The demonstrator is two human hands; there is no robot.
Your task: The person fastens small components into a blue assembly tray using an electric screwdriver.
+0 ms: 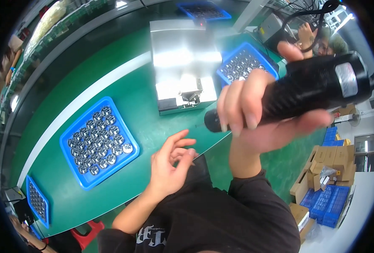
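Black casing marks the power screwdriver (318, 80), which we hold clasped in our right grip (254, 137); the fingers wrap its barrel, and the outline is somewhat blurred. We read its long axis as follows: the cable end lies rightward and outward of this grip, while the thin bit (199, 125) projects to its left. Our left grip (170, 168) is released, fingers loosely curled, with nothing visible between them. The governing relation is this: the bit end points toward the left grip's side, and the metal fixture (191, 98) lies just beyond it, ahead of both grips. We cannot tell the bit's height over the green surface (94, 206).

Farther ahead of the left grip, behind the fixture, stands the silvery housing (182, 55). Left of that grip, we locate a blue tray (134, 152) carrying round parts (96, 141) in rows. Beyond the right grip, a second tray (261, 55) holds similar pieces. Well to its right, off the surface, are cartons (322, 158) and blue crates (324, 206).
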